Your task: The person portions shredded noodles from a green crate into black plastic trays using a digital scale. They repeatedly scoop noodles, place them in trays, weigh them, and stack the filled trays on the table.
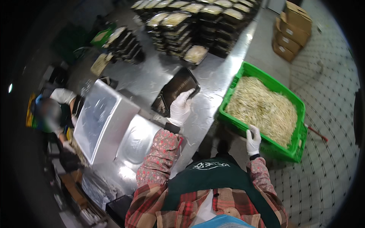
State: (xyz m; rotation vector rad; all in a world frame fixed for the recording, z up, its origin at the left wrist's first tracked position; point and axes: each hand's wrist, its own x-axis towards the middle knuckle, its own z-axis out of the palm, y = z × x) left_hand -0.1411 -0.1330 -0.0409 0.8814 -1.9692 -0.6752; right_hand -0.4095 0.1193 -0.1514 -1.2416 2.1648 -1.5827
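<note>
My left hand [180, 108], in a white glove, grips the rim of a black plastic tray [182, 84] over the steel table. The tray looks empty, and its far-left end is partly hidden by my hand. My right hand [253, 140], also gloved, rests with fingers bent at the near rim of a green plastic crate [269, 74]. Pale bean sprouts [261, 108] fill this crate. Whether the fingers close on the rim cannot be told.
Stacks of filled, wrapped black trays [176, 31] stand at the table's [211, 75] far end. A metal scale platform [138, 139] and a large clear-fronted bin [98, 122] are at left, with a co-worker [64, 111] beyond. Cardboard boxes [292, 31] stand on the floor at right.
</note>
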